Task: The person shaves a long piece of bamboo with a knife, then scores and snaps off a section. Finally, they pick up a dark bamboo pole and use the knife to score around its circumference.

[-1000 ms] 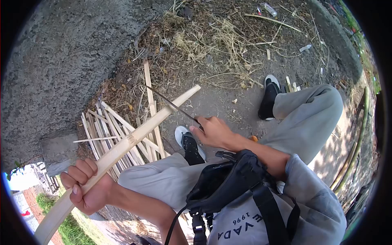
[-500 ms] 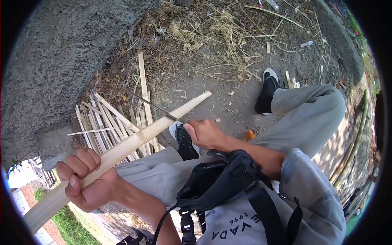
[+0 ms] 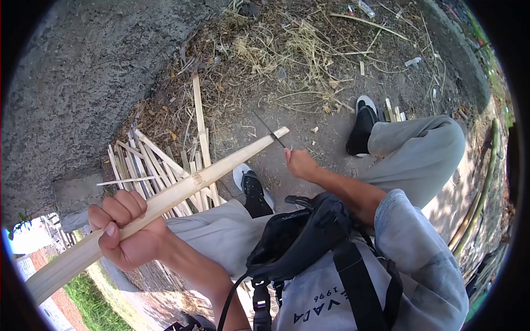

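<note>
Left hand (image 3: 128,231): you gripped the bamboo slat (image 3: 182,190) near its lower end.
Right hand (image 3: 301,163): you clasped the knife (image 3: 269,130), blade at the bamboo slat's far tip.

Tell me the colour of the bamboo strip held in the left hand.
Pale tan-yellow bamboo strip, gripped by the left hand; head view shows it.

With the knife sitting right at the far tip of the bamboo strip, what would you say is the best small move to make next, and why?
Probably draw the knife back toward the middle of the bamboo strip and start another shaving stroke. The blade held by the right hand is at the strip's far tip, so nothing remains ahead to cut, while the left hand grips the near part firmly.
</note>
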`<action>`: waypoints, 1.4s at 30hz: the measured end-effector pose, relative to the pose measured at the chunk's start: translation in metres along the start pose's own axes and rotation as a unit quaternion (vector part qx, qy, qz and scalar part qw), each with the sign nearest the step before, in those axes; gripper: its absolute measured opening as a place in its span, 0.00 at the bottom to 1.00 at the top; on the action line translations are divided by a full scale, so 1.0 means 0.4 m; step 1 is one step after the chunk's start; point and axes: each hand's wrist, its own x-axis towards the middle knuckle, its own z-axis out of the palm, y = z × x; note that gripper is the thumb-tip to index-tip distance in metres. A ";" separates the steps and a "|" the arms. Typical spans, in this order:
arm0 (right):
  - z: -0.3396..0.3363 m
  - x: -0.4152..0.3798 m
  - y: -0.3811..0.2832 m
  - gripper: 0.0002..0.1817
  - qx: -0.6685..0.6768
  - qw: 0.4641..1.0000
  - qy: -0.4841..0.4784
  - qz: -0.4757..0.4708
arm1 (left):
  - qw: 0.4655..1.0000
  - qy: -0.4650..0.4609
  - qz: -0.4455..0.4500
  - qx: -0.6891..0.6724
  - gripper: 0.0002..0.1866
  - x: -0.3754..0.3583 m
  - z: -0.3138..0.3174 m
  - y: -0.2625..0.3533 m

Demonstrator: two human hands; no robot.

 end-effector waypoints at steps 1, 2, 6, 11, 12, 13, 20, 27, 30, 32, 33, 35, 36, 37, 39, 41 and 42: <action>-0.017 0.011 0.010 0.29 -0.011 1.000 -0.008 0.003 | 1.000 -0.002 -0.001 -0.008 0.15 0.003 -0.007 0.002; -0.027 0.020 0.023 0.29 -0.025 0.999 -0.019 0.009 | 1.000 0.001 -0.004 -0.016 0.15 0.007 -0.013 -0.002; -0.061 -0.070 -0.112 0.32 0.020 0.996 0.018 -0.091 | 1.000 0.017 0.002 -0.003 0.14 0.007 -0.014 -0.006; -0.001 0.006 0.074 0.29 -0.041 0.998 -0.030 0.040 | 1.000 0.021 0.003 -0.003 0.14 0.007 -0.022 -0.001; -0.012 0.017 0.065 0.29 -0.049 0.998 -0.024 0.015 | 1.000 0.025 0.004 -0.003 0.14 0.010 -0.018 -0.002; -0.014 0.020 0.061 0.29 -0.058 0.998 -0.021 -0.006 | 1.000 0.016 0.008 -0.004 0.14 0.013 -0.015 -0.004; 0.015 -0.057 0.007 0.30 -0.015 0.999 0.036 -0.016 | 1.000 0.008 0.005 0.005 0.14 -0.007 0.007 -0.005; -0.067 -0.073 -0.025 0.30 -0.035 0.997 -0.011 -0.068 | 1.000 0.007 0.008 -0.002 0.15 0.006 -0.006 -0.010; -0.032 -0.098 -0.029 0.31 0.004 0.997 -0.008 -0.080 | 1.000 0.021 0.010 -0.003 0.15 -0.002 -0.002 -0.012; 0.010 -0.032 0.073 0.31 -0.036 0.995 -0.024 0.091 | 1.000 0.016 0.012 -0.007 0.14 0.008 -0.002 -0.010; -0.010 -0.019 0.108 0.30 -0.043 0.996 -0.027 0.079 | 1.000 0.020 0.015 -0.009 0.14 0.009 -0.012 -0.010; -0.031 -0.018 0.168 0.30 -0.055 0.996 -0.038 0.063 | 1.000 0.018 0.017 -0.005 0.14 0.018 -0.018 -0.009; -0.051 -0.028 0.127 0.30 -0.049 0.997 -0.027 0.049 | 1.000 0.018 0.018 -0.003 0.14 0.022 -0.016 -0.012; -0.085 -0.061 0.037 0.30 -0.046 0.998 -0.027 0.036 | 1.000 0.026 0.015 0.004 0.14 0.012 -0.013 -0.012; -0.072 -0.104 -0.010 0.30 -0.024 0.999 -0.026 0.000 | 0.999 0.043 0.007 -0.005 0.14 0.006 -0.007 -0.018; -0.033 -0.102 -0.003 0.31 0.011 0.998 -0.009 -0.061 | 0.999 0.033 0.005 -0.002 0.14 0.013 0.002 -0.015; 0.003 -0.076 0.059 0.31 -0.007 1.000 -0.022 -0.021 | 0.999 0.035 0.002 0.002 0.14 0.015 0.003 -0.012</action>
